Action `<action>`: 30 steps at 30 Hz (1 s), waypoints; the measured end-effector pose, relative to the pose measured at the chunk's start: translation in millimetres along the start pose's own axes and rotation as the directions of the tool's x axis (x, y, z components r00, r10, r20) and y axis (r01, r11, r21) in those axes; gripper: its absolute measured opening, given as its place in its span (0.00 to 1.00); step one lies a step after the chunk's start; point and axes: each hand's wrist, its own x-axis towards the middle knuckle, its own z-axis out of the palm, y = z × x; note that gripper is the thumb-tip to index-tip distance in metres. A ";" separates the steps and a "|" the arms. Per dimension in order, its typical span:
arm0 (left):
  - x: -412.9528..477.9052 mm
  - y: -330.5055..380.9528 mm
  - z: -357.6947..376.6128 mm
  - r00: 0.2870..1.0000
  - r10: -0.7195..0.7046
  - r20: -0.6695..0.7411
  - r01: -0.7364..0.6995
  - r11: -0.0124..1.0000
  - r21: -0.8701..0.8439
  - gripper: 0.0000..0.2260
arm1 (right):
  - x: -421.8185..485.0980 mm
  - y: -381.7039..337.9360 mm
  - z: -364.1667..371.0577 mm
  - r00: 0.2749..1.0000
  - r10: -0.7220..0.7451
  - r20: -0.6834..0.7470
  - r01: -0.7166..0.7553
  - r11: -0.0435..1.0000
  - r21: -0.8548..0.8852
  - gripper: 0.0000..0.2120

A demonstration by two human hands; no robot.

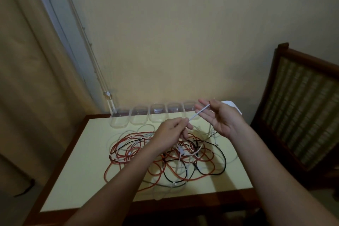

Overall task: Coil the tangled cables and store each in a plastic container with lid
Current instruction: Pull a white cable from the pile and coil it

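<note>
So, early stage: the tangle of cables (174,159) (red, black, white, grey loops crossing each other) lies in the middle of the table (82,170), nothing coiled yet.

Both hands are raised above the far side of the pile, working one white cable (199,112). The left hand (172,132) pinches it with curled fingers, knuckles up. From that pinch a short length runs taut up and right to the right hand (222,117), held palm up with fingers straight and spread. The thumb looks to pin the cable's end against the index finger, though blur makes this unsure.

Probable reason: the flat right hand acts as a former, end anchored, so the left can feed and wrap loops round it while drawing the line out of the knot. The rest of the white cable drops back into the pile, still caught there.

Five clear plastic containers (157,114) stand in a row along the far edge, open and apparently empty, out of the way but within reach. A white object (233,105) sits behind the right hand, possibly lids; cannot tell. A wooden chair (302,108) stands at right.
</note>
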 end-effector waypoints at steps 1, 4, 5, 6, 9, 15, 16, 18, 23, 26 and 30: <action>-1.6 -1.0 -3.9 1.000 0.006 -0.028 -0.006 1.000 -0.001 0.15 | 1.5 0.2 -4.0 0.999 -0.015 -0.034 0.014 1.000 -0.020 0.11; -4.0 -2.1 -17.9 0.987 0.064 -0.146 -0.056 0.997 0.057 0.12 | 0.4 3.6 -20.1 0.960 -0.246 -0.133 0.097 0.738 -0.668 0.13; -4.9 -0.4 -20.8 0.982 0.085 -0.168 -0.075 0.995 0.066 0.11 | -0.5 8.0 -25.0 0.926 -0.369 -0.081 0.091 0.426 -0.900 0.18; -5.4 2.0 -21.7 0.979 0.095 -0.182 -0.087 0.995 0.051 0.11 | -2.8 13.6 -26.9 0.876 -0.482 0.008 0.073 0.115 -0.991 0.21; -7.1 14.0 -19.5 0.976 0.080 -0.201 -0.090 0.995 -0.041 0.11 | -20.2 30.5 -10.6 0.743 -0.578 0.337 0.353 -0.090 -0.931 0.16; -7.8 30.0 -13.9 0.968 -0.169 -0.188 0.003 0.753 -0.658 0.08 | -45.5 53.1 6.9 0.877 -0.348 0.331 0.457 0.395 -0.797 0.16; -8.4 32.4 -16.9 0.963 -0.222 -0.153 0.016 0.613 -0.790 0.09 | -47.8 55.9 3.6 0.888 -0.341 0.308 0.442 0.448 -0.777 0.16; -11.5 34.0 -25.8 0.956 -0.271 -0.116 0.004 0.408 -0.913 0.10 | -51.8 60.7 -8.9 0.911 -0.323 0.258 0.399 0.525 -0.752 0.16; -20.7 30.0 -61.2 0.934 -0.311 -0.174 -0.123 0.177 -0.976 0.14 | -62.5 75.6 -63.7 0.925 -0.359 0.129 0.330 0.583 -0.743 0.14; -23.5 23.9 -73.7 0.932 -0.308 -0.189 -0.128 0.208 -0.970 0.15 | -65.4 78.4 -79.8 0.915 -0.398 0.064 0.317 0.611 -0.725 0.05; -32.4 20.9 -67.8 0.938 -0.241 -0.248 -0.159 0.336 -0.928 0.12 | -63.3 78.8 -76.0 0.857 -0.487 0.169 0.391 0.398 -0.830 0.06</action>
